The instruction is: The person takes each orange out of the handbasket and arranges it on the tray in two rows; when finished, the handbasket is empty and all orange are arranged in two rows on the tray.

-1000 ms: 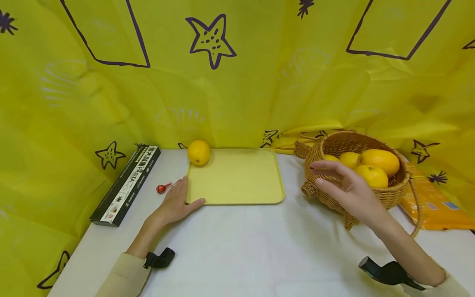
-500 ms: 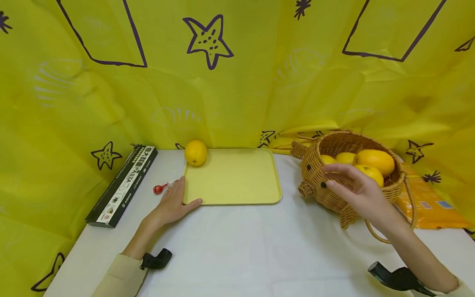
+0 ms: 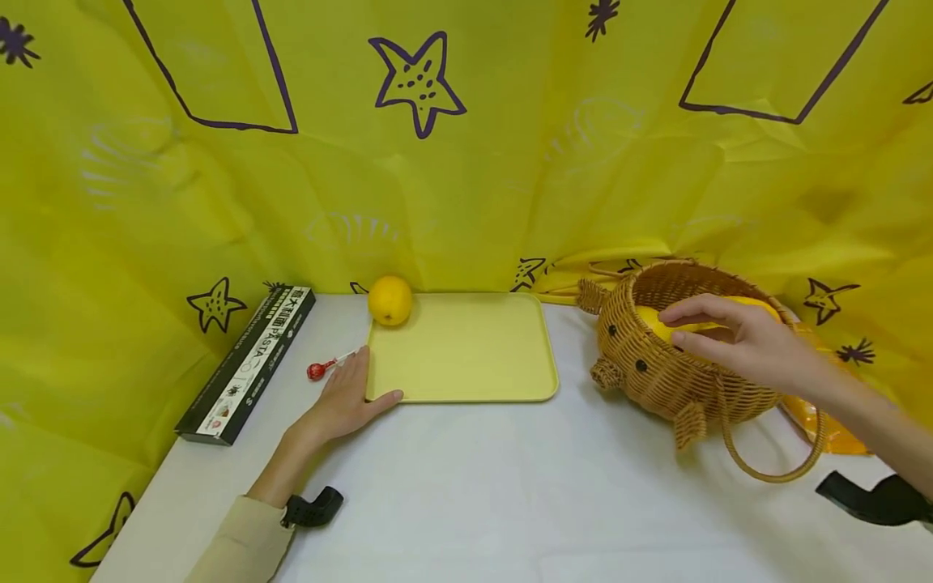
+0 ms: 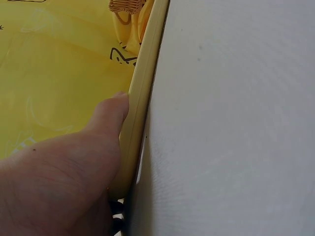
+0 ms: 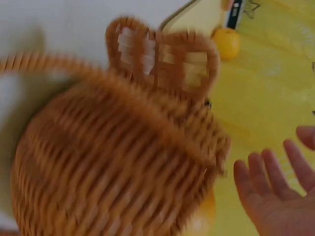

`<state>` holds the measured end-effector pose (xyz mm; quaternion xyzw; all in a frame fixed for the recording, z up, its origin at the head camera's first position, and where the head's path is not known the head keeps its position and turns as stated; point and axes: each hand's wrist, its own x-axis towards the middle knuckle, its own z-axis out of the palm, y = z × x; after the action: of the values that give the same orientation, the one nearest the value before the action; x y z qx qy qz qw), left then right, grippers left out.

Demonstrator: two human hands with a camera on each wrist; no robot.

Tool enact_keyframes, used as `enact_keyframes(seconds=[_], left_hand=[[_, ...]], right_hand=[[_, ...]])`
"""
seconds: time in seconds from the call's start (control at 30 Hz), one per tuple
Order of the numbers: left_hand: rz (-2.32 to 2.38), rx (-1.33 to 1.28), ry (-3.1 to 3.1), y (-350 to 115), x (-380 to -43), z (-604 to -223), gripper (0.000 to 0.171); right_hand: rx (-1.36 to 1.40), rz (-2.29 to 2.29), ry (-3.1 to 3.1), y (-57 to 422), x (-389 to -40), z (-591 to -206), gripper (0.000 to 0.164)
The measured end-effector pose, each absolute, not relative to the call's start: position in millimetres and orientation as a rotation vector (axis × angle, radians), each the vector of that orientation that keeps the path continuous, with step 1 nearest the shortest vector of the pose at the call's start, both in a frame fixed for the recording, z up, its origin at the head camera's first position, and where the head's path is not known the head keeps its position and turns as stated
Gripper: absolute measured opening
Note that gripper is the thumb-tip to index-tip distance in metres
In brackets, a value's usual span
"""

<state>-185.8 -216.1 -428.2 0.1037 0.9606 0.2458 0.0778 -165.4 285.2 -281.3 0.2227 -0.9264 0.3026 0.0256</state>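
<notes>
My left hand (image 3: 340, 403) rests at the front left corner of a pale yellow tray (image 3: 462, 352). Its fingers lie straight along the left edge and the thumb along the front rim, which the left wrist view shows close up. An orange (image 3: 389, 300) sits at the tray's back left corner. Over the mouth of a wicker animal-shaped basket (image 3: 634, 397) hovers my right hand (image 3: 751, 344), fingers loosely bent and spread from the thumb. Yellow fruit (image 3: 649, 318) shows in the basket beside the fingertips; the hand covers much of it. In the right wrist view, nothing is between the fingers (image 5: 275, 172).
Left of the tray lies a red lollipop (image 3: 317, 371), its stick reaching toward my left fingers. Farther left is a long black pasta box (image 3: 248, 364). The basket's handle (image 3: 776, 474) droops in front of it. An orange packet (image 3: 838, 429) lies behind, against the yellow cloth (image 3: 496, 202).
My right hand has moved right and away from me, from in front of the basket to over its mouth. The basket's handle has swung down toward the front. The left hand stays put.
</notes>
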Motion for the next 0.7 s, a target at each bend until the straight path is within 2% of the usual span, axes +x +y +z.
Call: enact_keyframes(seconds=[0.23, 0.43, 0.7], left_hand=[[0.75, 0.305, 2.886, -221, -186, -431, 0.104], [0.741, 0.296, 2.879, -222, -186, -432, 0.104], [0.746, 0.302, 2.868, -219, -187, -431, 0.104]], right_hand=[[0.964, 0.512, -3.13, 309, -211, -244, 0.025], [1.202, 0.446, -3.285, 324, -239, -241, 0.03], [1.151, 0.721, -3.745, 334, -257, -236, 0.05]])
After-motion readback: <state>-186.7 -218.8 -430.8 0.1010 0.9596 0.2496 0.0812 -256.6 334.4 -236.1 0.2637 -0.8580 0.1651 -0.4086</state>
